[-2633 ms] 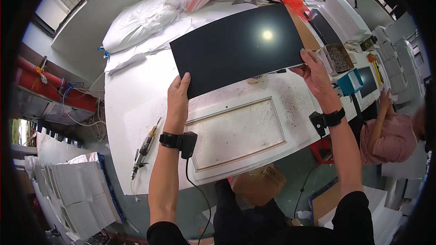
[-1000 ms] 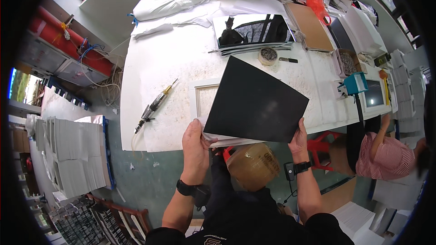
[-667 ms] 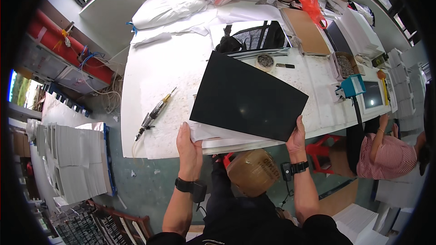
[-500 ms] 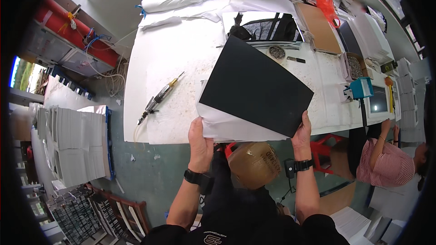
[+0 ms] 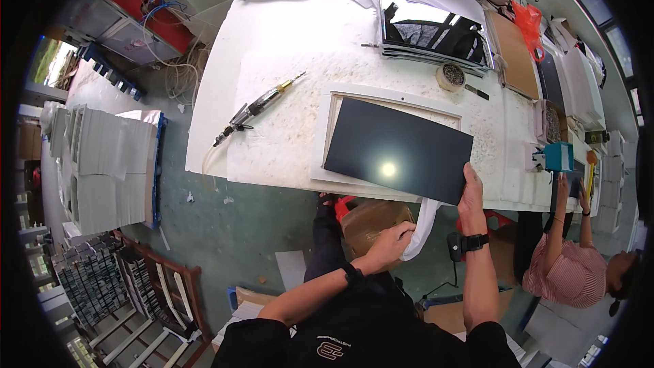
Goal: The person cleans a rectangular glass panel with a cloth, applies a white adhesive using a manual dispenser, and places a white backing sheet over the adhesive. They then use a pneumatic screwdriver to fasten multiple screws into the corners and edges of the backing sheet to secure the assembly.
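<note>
My right hand (image 5: 471, 196) grips the right end of a dark, glossy rectangular panel (image 5: 381, 140), which reflects a bright spot of light. The panel lies at a slant over a white rectangular frame (image 5: 319, 146) on the table and hides much of its opening. Below the table edge, my left hand (image 5: 390, 244) is closed on a limp white sheet (image 5: 424, 226) that hangs down from beneath the panel. Left of the frame, a powered screwdriver (image 5: 257, 106) with a hose lies on the white table (image 5: 272, 157).
Behind the frame are a round tub of small metal parts (image 5: 450, 76) and a stack of mirror-like panels (image 5: 436, 27). A teal holder (image 5: 558, 157) stands at the right, near a seated person (image 5: 569, 259). A cardboard box (image 5: 368, 221) sits below the table edge.
The dark panel has come down and turned flatter, and the white frame now shows beneath it. My left hand has left the panel's side and moved down and right, drawing the white sheet out.
</note>
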Demonstrator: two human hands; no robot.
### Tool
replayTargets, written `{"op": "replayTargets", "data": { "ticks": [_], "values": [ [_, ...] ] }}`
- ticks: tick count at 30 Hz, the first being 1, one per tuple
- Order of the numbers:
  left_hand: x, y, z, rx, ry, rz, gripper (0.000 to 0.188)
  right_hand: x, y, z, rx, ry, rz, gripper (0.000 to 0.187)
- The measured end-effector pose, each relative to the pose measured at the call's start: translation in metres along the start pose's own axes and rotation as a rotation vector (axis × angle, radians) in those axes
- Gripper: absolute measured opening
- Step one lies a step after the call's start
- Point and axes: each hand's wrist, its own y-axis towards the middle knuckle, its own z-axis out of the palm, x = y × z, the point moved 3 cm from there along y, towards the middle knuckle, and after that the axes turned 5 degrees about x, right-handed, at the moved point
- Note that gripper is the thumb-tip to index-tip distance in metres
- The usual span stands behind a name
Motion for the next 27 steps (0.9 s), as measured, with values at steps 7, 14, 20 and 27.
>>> {"op": "replayTargets", "data": {
  "ticks": [7, 14, 20, 27],
  "values": [
    [0.001, 0.008, -0.01, -0.075, -0.028, 0.075, 0.026, 0.007, 0.021, 0.016, 0.047, -0.079, 0.03, 0.043],
    [-0.01, 0.015, -0.019, -0.047, -0.056, 0.063, 0.028, 0.006, 0.041, 0.014, 0.084, -0.1, 0.056, 0.046],
    [-0.014, 0.022, -0.017, -0.114, -0.078, 0.102, 0.027, 0.005, 0.056, 0.013, 0.078, -0.12, 0.061, 0.048],
    [-0.012, 0.029, -0.017, -0.094, -0.1, 0.067, 0.03, 0.01, 0.069, 0.016, 0.044, -0.249, 0.016, 0.047]
  ]
}}
